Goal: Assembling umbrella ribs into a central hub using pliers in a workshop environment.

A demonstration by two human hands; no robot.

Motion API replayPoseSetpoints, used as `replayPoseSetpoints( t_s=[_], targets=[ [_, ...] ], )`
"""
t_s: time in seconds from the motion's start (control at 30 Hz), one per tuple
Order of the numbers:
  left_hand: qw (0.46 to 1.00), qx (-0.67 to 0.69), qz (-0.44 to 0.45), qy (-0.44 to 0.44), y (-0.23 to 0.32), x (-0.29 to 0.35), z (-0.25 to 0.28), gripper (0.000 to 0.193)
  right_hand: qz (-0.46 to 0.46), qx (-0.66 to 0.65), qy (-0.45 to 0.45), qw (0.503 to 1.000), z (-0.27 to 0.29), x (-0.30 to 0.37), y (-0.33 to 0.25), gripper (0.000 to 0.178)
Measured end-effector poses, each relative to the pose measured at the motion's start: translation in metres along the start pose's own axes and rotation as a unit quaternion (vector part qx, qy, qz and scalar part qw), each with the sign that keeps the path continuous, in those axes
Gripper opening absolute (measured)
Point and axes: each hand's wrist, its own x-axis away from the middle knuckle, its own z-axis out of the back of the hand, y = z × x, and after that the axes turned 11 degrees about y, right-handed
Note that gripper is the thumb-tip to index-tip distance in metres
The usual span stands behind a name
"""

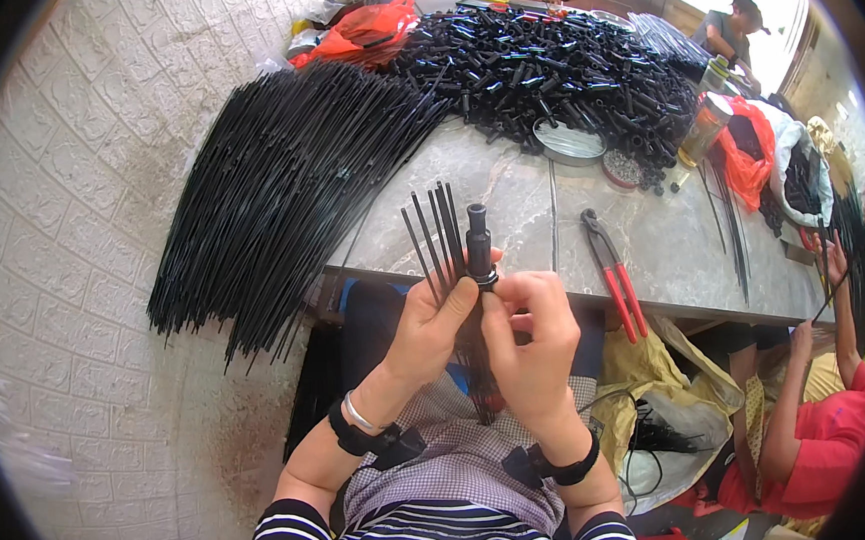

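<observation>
In front of my lap, my left hand point(420, 333) is closed round several thin black rods point(440, 231) whose upper ends fan out above the fingers. A black stepped tubular piece point(479, 249) stands upright beside the rods, with my left thumb against its lower part. My right hand point(538, 338) pinches the lower end of that piece, its fingers curled. Lower lengths of the rods hang between my hands over a checked apron point(416, 462). Exactly what sits between my right fingertips is partly hidden.
A large bundle of black rods point(285, 170) overhangs the grey table point(509, 209)'s left edge. Black tubular parts point(559, 70) are heaped behind. Red-handled pincers point(616, 282) lie at the front edge. A round dish point(569, 142) is near the heap. Co-workers sit right and behind.
</observation>
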Motion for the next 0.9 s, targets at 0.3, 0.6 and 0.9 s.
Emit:
replayPoseSetpoints(
  t_s=[0.3,0.6,0.9],
  targets=[
    [1.000,-0.003,-0.019,-0.015,0.000,0.000,0.001,0.037,-0.074,-0.081,-0.024,0.994,0.008,-0.002,0.009,0.017],
    [0.999,-0.012,-0.032,-0.003,-0.001,0.000,0.003,0.036,0.045,-0.012,-0.005,0.999,0.008,-0.005,0.002,0.013],
    [1.000,0.004,0.007,-0.030,0.007,-0.002,0.000,0.039,-0.252,-0.197,-0.063,0.945,0.014,-0.016,0.004,0.028]
  ],
)
